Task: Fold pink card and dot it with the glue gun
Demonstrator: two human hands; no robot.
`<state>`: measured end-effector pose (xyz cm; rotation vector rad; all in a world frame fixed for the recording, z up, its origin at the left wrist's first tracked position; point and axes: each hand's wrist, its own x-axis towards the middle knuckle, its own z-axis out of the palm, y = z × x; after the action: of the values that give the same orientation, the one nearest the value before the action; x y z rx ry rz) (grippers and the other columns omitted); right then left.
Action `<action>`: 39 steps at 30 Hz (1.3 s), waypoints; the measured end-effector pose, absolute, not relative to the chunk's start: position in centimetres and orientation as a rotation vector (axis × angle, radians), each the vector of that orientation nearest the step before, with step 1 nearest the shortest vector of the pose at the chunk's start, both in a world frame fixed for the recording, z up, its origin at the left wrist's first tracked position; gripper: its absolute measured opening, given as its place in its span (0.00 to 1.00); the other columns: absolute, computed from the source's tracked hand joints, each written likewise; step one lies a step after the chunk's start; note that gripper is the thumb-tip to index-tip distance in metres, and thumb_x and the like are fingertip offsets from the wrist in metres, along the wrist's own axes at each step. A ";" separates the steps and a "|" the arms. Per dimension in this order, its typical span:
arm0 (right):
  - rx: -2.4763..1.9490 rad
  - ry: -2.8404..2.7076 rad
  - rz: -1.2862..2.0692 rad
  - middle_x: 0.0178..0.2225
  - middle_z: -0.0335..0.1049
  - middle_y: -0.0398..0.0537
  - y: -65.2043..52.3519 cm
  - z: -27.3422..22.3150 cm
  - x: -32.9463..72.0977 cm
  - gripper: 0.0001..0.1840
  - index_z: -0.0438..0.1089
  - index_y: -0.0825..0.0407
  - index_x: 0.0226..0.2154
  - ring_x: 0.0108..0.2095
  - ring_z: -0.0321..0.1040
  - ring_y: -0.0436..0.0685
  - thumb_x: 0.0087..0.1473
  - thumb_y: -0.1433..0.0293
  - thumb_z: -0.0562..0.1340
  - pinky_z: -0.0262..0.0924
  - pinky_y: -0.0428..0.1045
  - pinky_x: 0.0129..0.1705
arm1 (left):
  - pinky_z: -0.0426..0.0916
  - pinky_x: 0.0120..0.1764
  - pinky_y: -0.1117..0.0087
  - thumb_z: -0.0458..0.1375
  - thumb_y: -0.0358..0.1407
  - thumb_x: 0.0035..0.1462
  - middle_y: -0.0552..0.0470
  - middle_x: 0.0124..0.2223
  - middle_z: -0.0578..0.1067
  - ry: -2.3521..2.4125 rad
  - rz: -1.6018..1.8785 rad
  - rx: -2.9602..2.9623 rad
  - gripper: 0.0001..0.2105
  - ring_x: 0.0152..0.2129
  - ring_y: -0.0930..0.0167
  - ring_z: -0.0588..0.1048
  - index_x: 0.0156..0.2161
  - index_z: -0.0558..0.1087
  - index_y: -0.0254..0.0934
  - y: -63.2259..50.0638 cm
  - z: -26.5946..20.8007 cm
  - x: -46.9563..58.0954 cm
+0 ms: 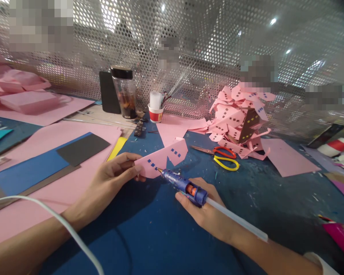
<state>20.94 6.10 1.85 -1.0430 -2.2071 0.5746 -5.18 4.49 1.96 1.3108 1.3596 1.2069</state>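
The left hand [111, 177] is pinching the pink paper [157, 156] in its fingers above the counter [149, 233]; the right hand [209, 217] is gripping the glue gun [176, 181], its tip [159, 170] pointing at the blue squares [153, 165] (contact is not showing clearly). Neat gluing is demanding steady hands.

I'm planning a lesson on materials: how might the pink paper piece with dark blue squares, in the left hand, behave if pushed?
The pink paper piece is probably light, being a thin sheet. It seems fairly stiff: the left hand pinches one end, and the other shows no obvious droop. Pushed, it may fold where its lower edge is notched.
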 end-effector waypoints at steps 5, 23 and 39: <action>-1.030 -2.216 0.544 0.29 0.74 0.44 6.0 1.8 21.0 0.10 0.70 0.50 0.30 0.30 0.71 0.53 0.62 0.64 0.61 0.63 0.49 0.39 | 0.72 0.37 0.73 0.62 0.45 0.60 0.54 0.35 0.80 1.363 1.207 1.314 0.13 0.31 0.70 0.76 0.45 0.75 0.40 4.5 2.0 -5.1; -0.999 -2.295 0.623 0.27 0.68 0.40 6.2 1.9 20.9 0.13 0.62 0.50 0.27 0.29 0.67 0.50 0.62 0.66 0.61 0.62 0.48 0.40 | 0.73 0.38 0.70 0.61 0.45 0.60 0.53 0.35 0.80 1.382 1.181 1.356 0.12 0.32 0.68 0.77 0.44 0.76 0.40 4.5 2.1 -5.1; -0.994 -2.312 0.587 0.26 0.67 0.40 6.2 2.2 20.8 0.14 0.62 0.50 0.26 0.28 0.66 0.50 0.62 0.66 0.60 0.61 0.48 0.38 | 0.73 0.39 0.70 0.61 0.45 0.61 0.52 0.36 0.80 1.372 1.169 1.364 0.12 0.32 0.68 0.77 0.44 0.76 0.41 4.5 2.0 -5.2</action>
<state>20.84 6.25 2.21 -0.9938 -2.3115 0.5866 -5.20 4.46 2.02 1.3643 1.3720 1.1694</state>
